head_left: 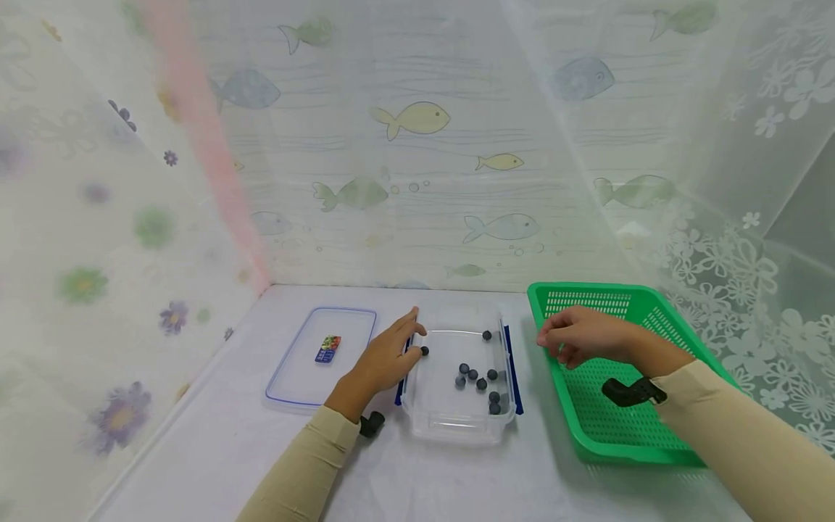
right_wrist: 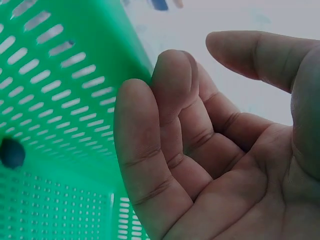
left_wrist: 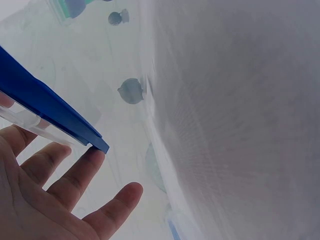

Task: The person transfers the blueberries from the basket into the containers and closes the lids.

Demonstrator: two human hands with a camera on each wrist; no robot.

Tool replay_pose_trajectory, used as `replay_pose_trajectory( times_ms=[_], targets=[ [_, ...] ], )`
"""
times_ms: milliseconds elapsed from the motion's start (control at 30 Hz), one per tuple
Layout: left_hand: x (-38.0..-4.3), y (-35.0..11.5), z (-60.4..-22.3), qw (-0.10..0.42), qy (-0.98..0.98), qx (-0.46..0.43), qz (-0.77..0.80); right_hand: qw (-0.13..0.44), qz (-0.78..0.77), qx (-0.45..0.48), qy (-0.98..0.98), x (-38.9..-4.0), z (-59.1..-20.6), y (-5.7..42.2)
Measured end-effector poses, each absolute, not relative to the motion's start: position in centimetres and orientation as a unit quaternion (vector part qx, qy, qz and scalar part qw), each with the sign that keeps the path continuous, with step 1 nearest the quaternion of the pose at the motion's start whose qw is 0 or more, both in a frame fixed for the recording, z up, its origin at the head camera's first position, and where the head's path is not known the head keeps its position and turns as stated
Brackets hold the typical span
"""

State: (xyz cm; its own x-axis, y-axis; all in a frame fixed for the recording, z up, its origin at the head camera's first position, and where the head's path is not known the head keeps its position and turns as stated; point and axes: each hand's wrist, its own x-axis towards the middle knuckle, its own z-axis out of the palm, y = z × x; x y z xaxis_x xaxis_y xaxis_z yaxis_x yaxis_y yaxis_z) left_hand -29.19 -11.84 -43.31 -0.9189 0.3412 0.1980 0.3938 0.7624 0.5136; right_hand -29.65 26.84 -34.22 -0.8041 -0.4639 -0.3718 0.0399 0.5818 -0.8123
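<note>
In the head view, a clear plastic container (head_left: 450, 428) with blue side latches stands mid-table, with several blueberries (head_left: 481, 384) scattered over its bottom. My left hand (head_left: 385, 357) rests at its left side. From the left wrist view, fingers spread beside the blue latch (left_wrist: 50, 105), one fingertip touching its lower end; blueberries (left_wrist: 131, 91) show through the clear wall. Over the left rim of a green basket (head_left: 636, 455) hovers my right hand (head_left: 590, 335), fingers loosely bent, thumb apart, nothing in them. One dark blueberry (right_wrist: 12, 152) lies inside the basket in the right wrist view.
Left of the container, a clear lid (head_left: 293, 397) with a blue seal and a colourful label (head_left: 328, 349) lies flat on the white-covered table (head_left: 450, 493). A fish-printed curtain (head_left: 417, 217) hangs behind, and patterned sheets close in both sides.
</note>
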Motion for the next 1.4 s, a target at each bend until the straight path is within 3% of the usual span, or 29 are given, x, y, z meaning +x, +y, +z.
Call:
replay_pose_trajectory(
  times_ms=[1400],
  targets=[
    [-29.3, -11.8, -44.0, 0.055, -0.934, -0.2, -0.293, 0.299, -0.399, -0.043, 0.866, -28.4, -40.6, 30.8]
  ],
)
